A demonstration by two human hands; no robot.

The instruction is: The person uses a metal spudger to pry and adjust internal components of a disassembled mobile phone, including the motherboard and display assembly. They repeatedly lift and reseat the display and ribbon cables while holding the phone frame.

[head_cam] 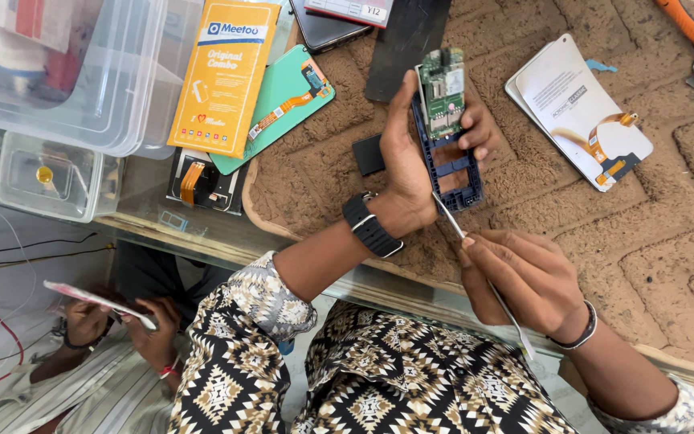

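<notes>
Here the left hand point(411, 161) is gripping a blue phone frame point(450, 133) upright over the brown mat point(660, 249), its green circuit board point(442, 90) showing at the top. The right hand point(524, 277) is pinching thin metal tweezers point(475, 261), tips touching the frame's lower edge. A white screen panel point(576, 108) is lying well apart to the right, leaving bare mat between.
</notes>
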